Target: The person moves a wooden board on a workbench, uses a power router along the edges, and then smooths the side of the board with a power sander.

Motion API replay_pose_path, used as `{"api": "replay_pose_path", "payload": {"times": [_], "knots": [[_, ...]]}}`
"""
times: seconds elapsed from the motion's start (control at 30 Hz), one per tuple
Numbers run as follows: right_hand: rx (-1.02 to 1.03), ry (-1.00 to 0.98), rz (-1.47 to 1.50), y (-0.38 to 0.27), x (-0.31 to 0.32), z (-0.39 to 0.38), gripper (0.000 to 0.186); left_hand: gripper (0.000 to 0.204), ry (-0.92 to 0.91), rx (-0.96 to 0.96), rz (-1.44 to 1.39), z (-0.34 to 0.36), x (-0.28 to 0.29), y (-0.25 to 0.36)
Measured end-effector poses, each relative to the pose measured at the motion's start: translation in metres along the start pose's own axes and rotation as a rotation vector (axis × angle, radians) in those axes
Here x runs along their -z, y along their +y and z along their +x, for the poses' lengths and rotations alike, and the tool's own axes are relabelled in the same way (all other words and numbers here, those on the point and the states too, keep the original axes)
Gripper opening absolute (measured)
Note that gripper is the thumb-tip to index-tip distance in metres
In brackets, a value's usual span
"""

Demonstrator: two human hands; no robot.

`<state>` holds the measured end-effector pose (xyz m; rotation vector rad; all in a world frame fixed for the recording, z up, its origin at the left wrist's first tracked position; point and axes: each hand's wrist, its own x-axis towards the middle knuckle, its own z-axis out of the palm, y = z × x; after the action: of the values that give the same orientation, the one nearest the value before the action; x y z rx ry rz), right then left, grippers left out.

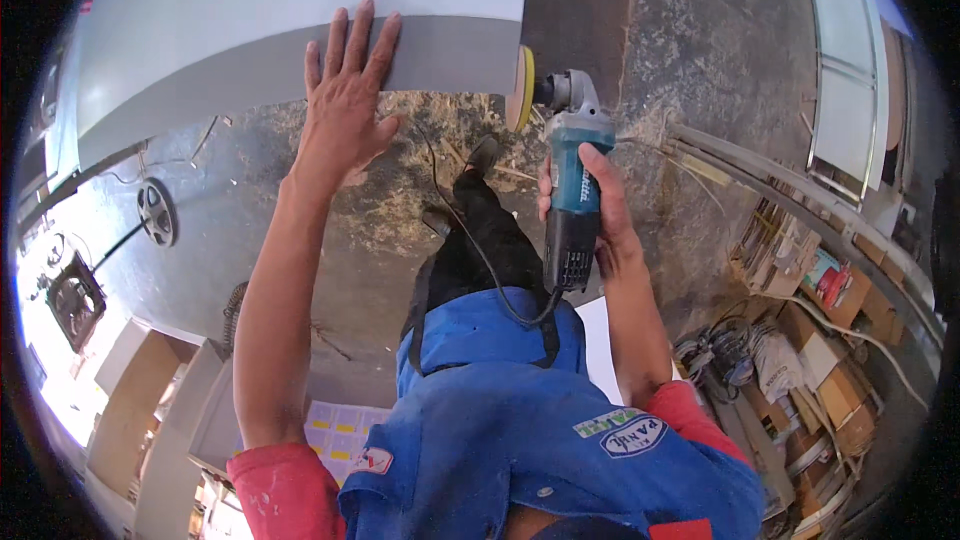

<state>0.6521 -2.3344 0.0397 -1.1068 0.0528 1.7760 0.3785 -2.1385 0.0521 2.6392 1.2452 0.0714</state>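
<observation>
My right hand (600,195) is wrapped around the teal and black body of an angle grinder (577,180), thumb on top. Its round yellow-backed disc (524,88) stands on edge against the right end of a large white panel with a grey front edge (450,52); whether disc and panel touch, I cannot tell. Flat on the panel's near edge lies my left hand (348,105), fingers stretched out and pointing away from me. A black cord (480,270) leaves the grinder's rear end and loops across my front.
Boxes, cables and wood scraps (800,370) are piled at the right, below a long metal rail (800,185). A framed panel (845,70) leans at the far right. Left are a fan (75,300), a wheel-shaped base (156,212) and open cabinets (140,410). The concrete floor (690,30) is stained.
</observation>
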Motion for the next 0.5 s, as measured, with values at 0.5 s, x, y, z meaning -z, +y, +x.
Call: {"api": "replay_pose_path", "payload": {"times": [0.5], "knots": [[0.302, 0.299, 0.203, 0.042, 0.05, -0.105, 0.06, 0.073, 0.161, 0.02, -0.144, 0.061, -0.037, 0.115]]}}
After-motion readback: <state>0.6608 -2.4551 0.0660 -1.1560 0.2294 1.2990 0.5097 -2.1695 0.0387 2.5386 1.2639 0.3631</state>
